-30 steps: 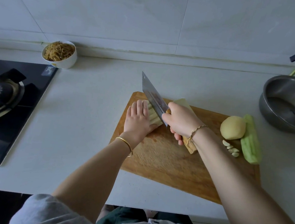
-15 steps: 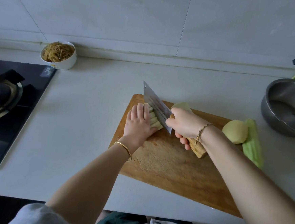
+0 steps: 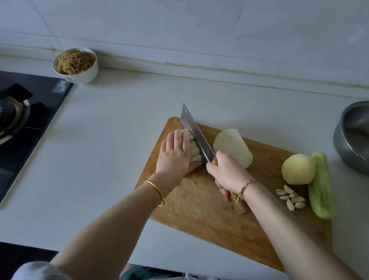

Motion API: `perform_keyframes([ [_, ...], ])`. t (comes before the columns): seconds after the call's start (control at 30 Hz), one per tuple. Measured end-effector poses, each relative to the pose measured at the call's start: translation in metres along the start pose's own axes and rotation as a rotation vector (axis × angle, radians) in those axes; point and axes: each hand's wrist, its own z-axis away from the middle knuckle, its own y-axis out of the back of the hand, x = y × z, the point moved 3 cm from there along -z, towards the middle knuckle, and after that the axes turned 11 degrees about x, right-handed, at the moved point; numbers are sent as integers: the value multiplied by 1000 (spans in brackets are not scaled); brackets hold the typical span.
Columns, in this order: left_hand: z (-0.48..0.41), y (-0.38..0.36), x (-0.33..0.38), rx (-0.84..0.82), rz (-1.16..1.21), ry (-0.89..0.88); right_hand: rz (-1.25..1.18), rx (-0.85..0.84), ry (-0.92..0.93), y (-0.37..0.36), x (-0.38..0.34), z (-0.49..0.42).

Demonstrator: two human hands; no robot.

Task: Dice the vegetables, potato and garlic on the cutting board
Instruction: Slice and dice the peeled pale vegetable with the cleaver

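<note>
Compared with half a second ago, your right hand (image 3: 227,175) sits nearer to you, so the pale vegetable slab (image 3: 233,148) behind it shows almost whole. The garlic cloves (image 3: 291,198), then covered by your forearm, are in sight again. They lie loose on the cutting board (image 3: 206,221) just below the potato (image 3: 298,169), with the green vegetable (image 3: 321,190) beside both at the board's right edge.

Your left hand (image 3: 174,154) is as before, fingers straight and flat on the cut pale strips (image 3: 194,149) at the board's far left corner. Your right fingers are curled tight round the handle of the cleaver (image 3: 196,134), whose blade stands against the strips' right side.

Your fist hides most of the handle; only its butt shows. You cannot tell whether the edge reaches the board. The metal bowl (image 3: 365,136) is cut off at the right and the stove (image 3: 8,126) at the left.
</note>
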Motion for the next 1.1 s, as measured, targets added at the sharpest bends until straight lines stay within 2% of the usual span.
perform_keyframes([
  [0.17,0,-3,0,-16,15,-27,12,86,34,-9,1,-1],
  [0.37,0,1,-3,-9,47,-3,-92,92,-11,-1,5,-2],
  [0.6,-1,10,-7,-55,231,108,-152,188,37,17,4,20],
  [0.73,5,10,-8,25,313,176,-131,210,62,25,-5,29],
  [1.1,9,-3,-5,149,286,143,-66,139,5,18,-17,35],
])
